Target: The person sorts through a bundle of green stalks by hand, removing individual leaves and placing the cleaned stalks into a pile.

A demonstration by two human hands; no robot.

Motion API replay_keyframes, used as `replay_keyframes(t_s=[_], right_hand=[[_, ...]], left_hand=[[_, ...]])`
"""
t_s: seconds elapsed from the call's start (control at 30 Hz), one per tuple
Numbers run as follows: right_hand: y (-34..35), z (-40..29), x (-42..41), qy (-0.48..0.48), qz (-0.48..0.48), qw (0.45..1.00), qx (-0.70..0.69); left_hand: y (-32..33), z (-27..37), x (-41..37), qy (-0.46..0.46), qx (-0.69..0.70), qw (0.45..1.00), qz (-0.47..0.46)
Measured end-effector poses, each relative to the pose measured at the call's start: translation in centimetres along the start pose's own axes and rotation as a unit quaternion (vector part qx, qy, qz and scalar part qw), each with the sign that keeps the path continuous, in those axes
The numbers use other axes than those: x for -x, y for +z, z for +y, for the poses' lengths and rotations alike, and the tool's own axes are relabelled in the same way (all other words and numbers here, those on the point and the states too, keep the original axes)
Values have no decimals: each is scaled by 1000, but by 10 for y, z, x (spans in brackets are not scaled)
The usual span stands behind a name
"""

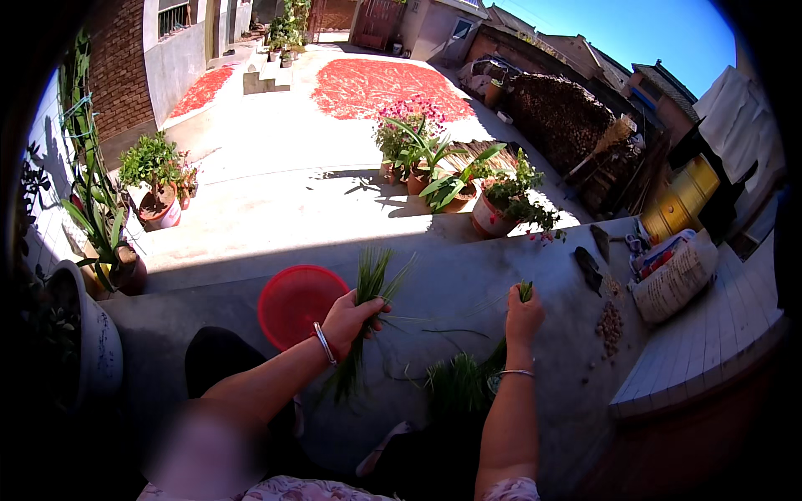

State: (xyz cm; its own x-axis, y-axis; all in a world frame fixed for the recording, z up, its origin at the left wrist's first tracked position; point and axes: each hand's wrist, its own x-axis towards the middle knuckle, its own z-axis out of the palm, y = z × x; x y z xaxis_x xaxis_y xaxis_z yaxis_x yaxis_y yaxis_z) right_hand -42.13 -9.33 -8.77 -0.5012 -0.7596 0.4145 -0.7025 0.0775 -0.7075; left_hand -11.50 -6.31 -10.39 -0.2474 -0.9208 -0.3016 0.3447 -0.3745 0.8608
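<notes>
My left hand (351, 316) is closed around a bunch of long green leafy stalks (371, 275), which stick out above and below the fist. To its left, partly behind the forearm, a red plastic basin (294, 300) rests on the concrete floor. My right hand (525, 313), raised further right, grips a smaller bunch of green stalks (525, 289); their tips show above the fist. On the floor between my feet and the right forearm lies a heap of the same green stalks (460, 379), with a few loose blades scattered near it.
Potted plants (495, 213) line the step edge ahead. A large white pot (100, 344) stands at left. Right are dark shoes (588, 269), a filled woven sack (673, 282), small round brown items (609, 329) and a yellow drum (682, 197). Red produce (388, 87) covers part of the yard.
</notes>
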Motion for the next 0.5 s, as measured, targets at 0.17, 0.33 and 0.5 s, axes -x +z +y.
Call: replay_keyframes(t_s=[0.17, 0.33, 0.5], right_hand=[[7, 3, 3, 39, -50, 998, 26], [37, -26, 31, 15, -187, 980, -68], [28, -72, 47, 103, -293, 911, -272]], left_hand=[[-1, 5, 1, 3, -2, 1000, -10], [7, 2, 1, -3, -38, 998, -43], [12, 1, 5, -15, -34, 998, -59]])
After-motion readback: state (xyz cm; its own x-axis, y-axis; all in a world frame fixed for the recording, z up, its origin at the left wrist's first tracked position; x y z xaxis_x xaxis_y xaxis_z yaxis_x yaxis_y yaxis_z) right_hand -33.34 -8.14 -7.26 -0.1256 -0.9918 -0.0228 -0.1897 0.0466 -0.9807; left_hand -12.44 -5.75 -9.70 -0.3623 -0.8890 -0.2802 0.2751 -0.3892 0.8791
